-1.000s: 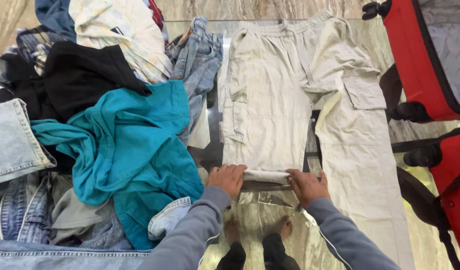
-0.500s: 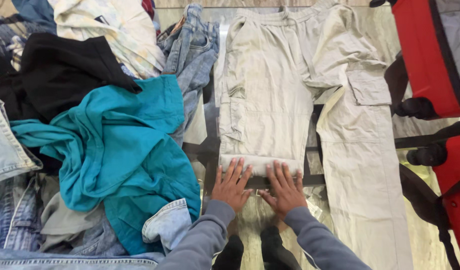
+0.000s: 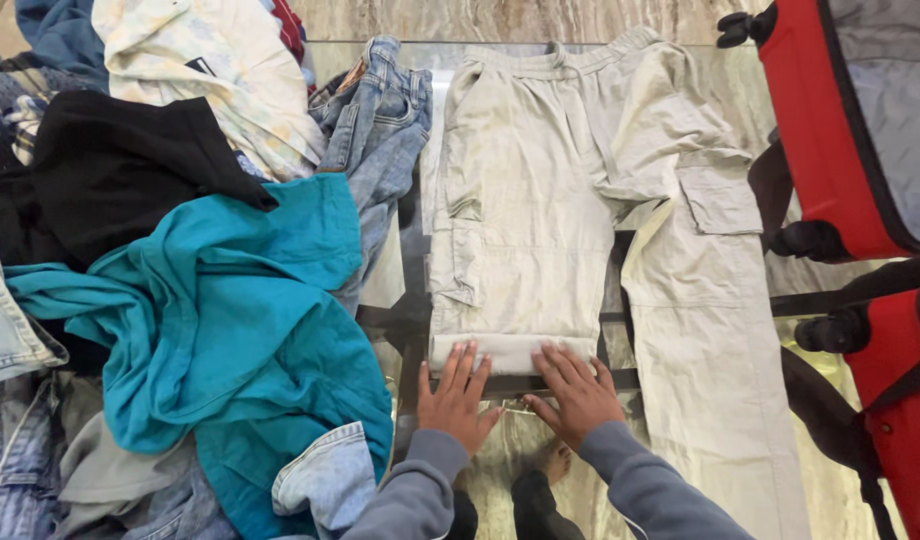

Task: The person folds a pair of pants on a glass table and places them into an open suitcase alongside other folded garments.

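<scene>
In the head view, the left hand (image 3: pixel 457 395) and right hand (image 3: pixel 576 392) are pressing flat, fingers spread, gripping nothing, on the rolled hem of the beige cargo trousers (image 3: pixel 525 220) at lower centre of the glass counter (image 3: pixel 405 300). Uneven pressure could be skewing the roll, and the teal garment (image 3: pixel 240 320) alongside might be snagging.

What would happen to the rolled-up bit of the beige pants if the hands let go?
The rolled end would probably loosen, since the beige pants look soft and creased. The glass table looks smooth, so pushing might slide them. Lifted, they would likely droop.
</scene>
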